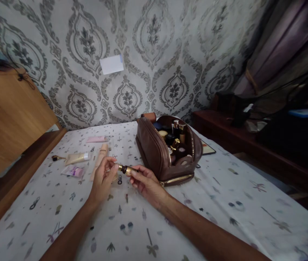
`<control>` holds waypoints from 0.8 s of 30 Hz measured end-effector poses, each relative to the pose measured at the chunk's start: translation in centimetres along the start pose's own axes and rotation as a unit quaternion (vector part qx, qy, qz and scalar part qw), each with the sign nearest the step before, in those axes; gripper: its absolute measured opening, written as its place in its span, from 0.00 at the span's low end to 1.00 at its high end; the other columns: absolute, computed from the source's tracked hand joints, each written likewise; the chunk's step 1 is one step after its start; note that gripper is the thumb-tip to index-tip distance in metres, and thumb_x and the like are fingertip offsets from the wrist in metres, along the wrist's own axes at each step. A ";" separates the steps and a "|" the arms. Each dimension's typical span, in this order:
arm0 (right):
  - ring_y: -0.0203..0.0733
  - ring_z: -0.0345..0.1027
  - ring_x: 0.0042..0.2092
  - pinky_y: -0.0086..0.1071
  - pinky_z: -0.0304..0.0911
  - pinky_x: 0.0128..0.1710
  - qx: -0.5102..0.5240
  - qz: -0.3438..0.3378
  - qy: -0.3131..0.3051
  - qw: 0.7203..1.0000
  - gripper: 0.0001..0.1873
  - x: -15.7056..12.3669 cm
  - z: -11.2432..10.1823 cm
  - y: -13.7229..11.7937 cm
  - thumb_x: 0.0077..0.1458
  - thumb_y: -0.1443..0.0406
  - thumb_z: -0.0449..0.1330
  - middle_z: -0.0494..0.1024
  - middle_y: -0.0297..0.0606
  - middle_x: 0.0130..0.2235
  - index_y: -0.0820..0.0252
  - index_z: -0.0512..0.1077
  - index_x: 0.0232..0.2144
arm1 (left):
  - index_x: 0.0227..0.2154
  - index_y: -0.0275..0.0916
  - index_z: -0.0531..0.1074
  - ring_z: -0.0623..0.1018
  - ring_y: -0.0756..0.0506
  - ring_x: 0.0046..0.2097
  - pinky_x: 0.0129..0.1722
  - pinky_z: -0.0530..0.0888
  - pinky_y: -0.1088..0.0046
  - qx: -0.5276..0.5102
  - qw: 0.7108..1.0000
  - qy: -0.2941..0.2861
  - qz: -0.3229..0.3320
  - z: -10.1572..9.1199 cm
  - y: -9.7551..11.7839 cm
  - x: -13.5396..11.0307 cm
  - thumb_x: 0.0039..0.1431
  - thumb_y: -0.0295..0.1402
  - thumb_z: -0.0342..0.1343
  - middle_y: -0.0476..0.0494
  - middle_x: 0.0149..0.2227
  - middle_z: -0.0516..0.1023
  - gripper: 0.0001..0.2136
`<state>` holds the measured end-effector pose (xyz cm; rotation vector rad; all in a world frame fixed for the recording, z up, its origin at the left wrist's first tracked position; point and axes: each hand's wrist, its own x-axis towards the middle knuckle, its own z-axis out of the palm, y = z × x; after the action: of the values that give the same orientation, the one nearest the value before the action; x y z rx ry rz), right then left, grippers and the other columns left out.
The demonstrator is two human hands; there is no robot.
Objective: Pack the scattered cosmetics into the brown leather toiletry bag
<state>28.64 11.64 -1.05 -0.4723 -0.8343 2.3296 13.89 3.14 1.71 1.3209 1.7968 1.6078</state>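
Note:
Between my two hands is a small dark-and-gold cosmetic bottle (128, 170), lying almost level above the bed sheet. The fingers of my right hand (150, 185) are closed around its right part. My left hand (106, 177) has thumb and fingers pinched at its gold left end. Just right of my hands stands a brown leather makeup bag (154, 145), unzipped, with several bottles and gold-capped items inside. Beyond my left hand lies a peach tube (102, 152), partly hidden by it. A round gold-toned edge shows under my left hand, too covered to identify.
On the left lie a pink tube (96, 139), a cream tube with white cap (77, 158), a purple-and-white tube (73, 171) and a small brush (58, 158). A flat dark-edged item (208, 148) lies behind the bag. Wooden furniture (12, 119) borders the left, a dark ledge (219, 127) the right.

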 end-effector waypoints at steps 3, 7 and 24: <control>0.30 0.68 0.25 0.23 0.57 0.24 -0.003 0.004 -0.003 1.000 0.21 0.0 0.0 0.0 0.35 0.61 0.78 0.80 0.35 0.29 0.63 0.74 0.29 | 0.34 0.40 0.68 0.66 0.51 0.29 0.28 0.64 0.77 0.004 1.000 -0.013 0.003 -0.1 -0.3 0.2 0.63 0.44 0.55 0.53 0.28 0.65 0.12; 0.29 0.65 0.22 0.23 0.52 0.21 -0.011 0.033 -0.004 0.999 0.22 0.0 -0.1 -0.1 0.38 0.54 0.76 0.80 0.38 0.26 0.63 0.74 0.28 | 0.40 0.40 0.70 0.68 0.50 0.32 0.29 0.66 0.76 -0.015 0.998 -0.055 0.027 -0.5 -0.4 0.3 0.63 0.43 0.55 0.50 0.35 0.69 0.11; 0.25 0.52 0.15 0.23 0.33 0.14 -0.039 0.107 -0.038 0.993 0.27 0.0 -0.3 -0.1 0.40 0.47 0.72 0.72 0.29 0.19 0.64 0.70 0.28 | 0.37 0.39 0.72 0.65 0.51 0.28 0.27 0.62 0.76 -0.046 0.992 -0.113 0.023 -0.5 0.1 0.1 0.62 0.43 0.55 0.52 0.28 0.66 0.12</control>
<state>28.84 11.86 -1.15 -0.5333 -0.9534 2.5322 13.51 2.94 1.92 1.4469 1.5514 1.4777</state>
